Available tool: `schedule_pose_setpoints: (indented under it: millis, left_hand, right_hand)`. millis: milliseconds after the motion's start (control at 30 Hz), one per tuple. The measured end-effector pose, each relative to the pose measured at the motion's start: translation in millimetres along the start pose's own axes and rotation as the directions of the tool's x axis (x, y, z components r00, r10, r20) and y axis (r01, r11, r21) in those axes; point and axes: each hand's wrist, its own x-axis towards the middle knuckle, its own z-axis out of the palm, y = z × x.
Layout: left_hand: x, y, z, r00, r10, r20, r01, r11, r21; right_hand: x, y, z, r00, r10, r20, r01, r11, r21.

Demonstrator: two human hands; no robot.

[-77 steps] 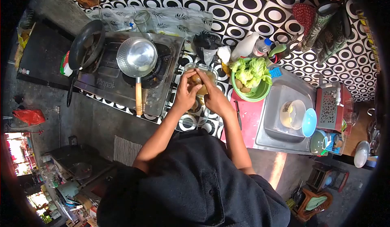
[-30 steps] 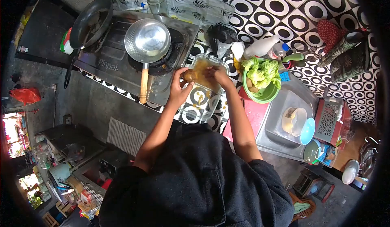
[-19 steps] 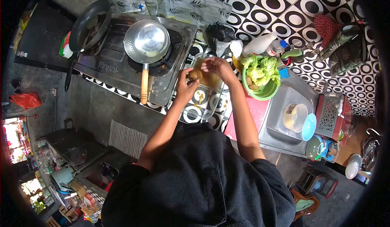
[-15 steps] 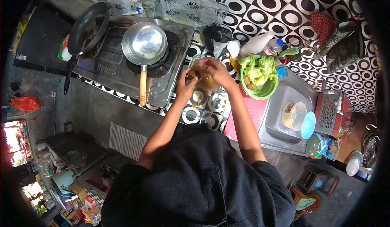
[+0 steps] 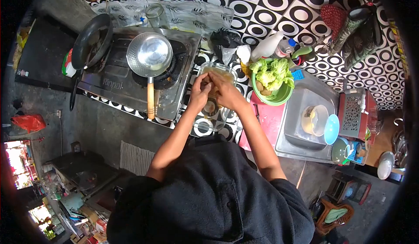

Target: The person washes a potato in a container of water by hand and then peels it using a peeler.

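Observation:
My left hand (image 5: pixel 199 94) and my right hand (image 5: pixel 226 93) meet over a clear rectangular glass dish (image 5: pixel 224 122). Their fingers are curled and come together at the tips. A small brown thing shows partly between them; its kind is hidden by the fingers. The right hand's fingers bend over the left hand's fingertips. Brownish contents lie at the far end of the dish, and the patterned counter shows through its near part.
On the stove (image 5: pixel 118 84) left of the dish sits a saucepan (image 5: pixel 149 54) with a wooden handle; a dark frying pan (image 5: pixel 92 41) leans farther left. To the right are a green bowl (image 5: pixel 286 97) of lettuce, a red cutting board (image 5: pixel 268 117) with a knife, and a sink (image 5: pixel 291 124).
My right hand has moved in against the left, its fingers now closing over the brown thing the left hand held. The camera view has shifted slightly.

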Motion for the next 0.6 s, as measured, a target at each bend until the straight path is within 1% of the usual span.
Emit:
schedule_pose_setpoints:
  millis: [33, 67, 100, 167, 200, 233, 267, 300, 333, 400, 433, 500, 567, 600]
  left_hand:
    - [-2.1, 2.6, 4.0, 0.999, -0.03, -0.009, 0.031, 0.999, 0.034]
    - [-3.6, 5.4, 6.9, 0.998, -0.057, -0.023, 0.059, 0.996, 0.067]
    - [-2.1, 2.2, 7.5, 0.999, -0.004, -0.036, 0.005, 1.0, 0.019]
    - [4.2, -6.6, 5.6, 0.998, 0.028, -0.063, -0.024, 0.998, 0.065]
    - [5.5, -5.6, 5.0, 0.996, 0.042, -0.08, -0.036, 0.996, 0.086]
    - [7.2, -4.4, 2.6, 0.997, 0.014, -0.071, -0.01, 0.998, 0.059]
    - [7.5, -4.0, 1.2, 0.997, 0.033, -0.068, -0.027, 0.995, 0.092]
    - [8.0, -4.3, 0.6, 0.997, 0.051, -0.061, -0.043, 0.991, 0.125]
    - [7.7, -5.1, 1.4, 0.996, 0.067, -0.05, -0.058, 0.986, 0.156]
    - [2.9, -6.7, 1.5, 0.996, 0.086, 0.007, -0.086, 0.987, 0.138]
    - [0.3, -7.4, 0.9, 0.995, 0.097, 0.035, -0.101, 0.986, 0.13]
    - [-4.9, -10.8, 1.7, 0.996, 0.069, 0.061, -0.075, 0.993, 0.095]
    - [-5.3, -13.4, -0.1, 0.994, 0.057, 0.096, -0.06, 0.998, 0.026]
    - [-5.2, -11.6, -2.0, 0.996, -0.021, 0.089, 0.031, 0.993, -0.111]
  right_hand:
    - [1.4, -0.3, -2.5, 0.998, 0.063, 0.028, -0.065, 0.997, 0.049]
    - [-0.4, 1.9, 0.9, 0.999, 0.049, -0.008, -0.049, 0.998, 0.028]
    - [-0.1, 7.1, 7.4, 0.999, 0.028, -0.046, -0.028, 1.0, 0.004]
    - [-2.2, 12.1, 19.1, 0.993, -0.017, -0.118, 0.013, 0.999, -0.033]
    - [-5.9, 8.1, 19.2, 0.992, 0.006, -0.123, -0.008, 1.0, -0.014]
    - [-9.2, 3.8, 19.7, 0.992, 0.026, -0.126, -0.026, 1.0, 0.006]
    - [-12.2, -1.0, 21.2, 0.991, 0.049, -0.127, -0.045, 0.999, 0.03]
    - [-13.8, -4.6, 22.9, 0.988, 0.077, -0.132, -0.078, 0.997, -0.008]
    - [-14.5, -3.1, 24.1, 0.987, 0.063, -0.147, -0.067, 0.998, -0.022]
    - [-12.8, 3.7, 24.1, 0.984, 0.033, -0.176, -0.043, 0.998, -0.054]
    - [-10.2, 6.7, 23.0, 0.983, 0.069, -0.169, -0.074, 0.997, -0.023]
    - [-7.8, 12.2, 22.2, 0.979, 0.141, -0.149, -0.136, 0.99, 0.04]
    - [-8.6, 20.7, 21.7, 0.984, 0.057, -0.169, -0.048, 0.997, 0.057]
    - [-9.8, 22.0, 19.6, 0.984, 0.016, -0.177, -0.004, 0.998, 0.066]
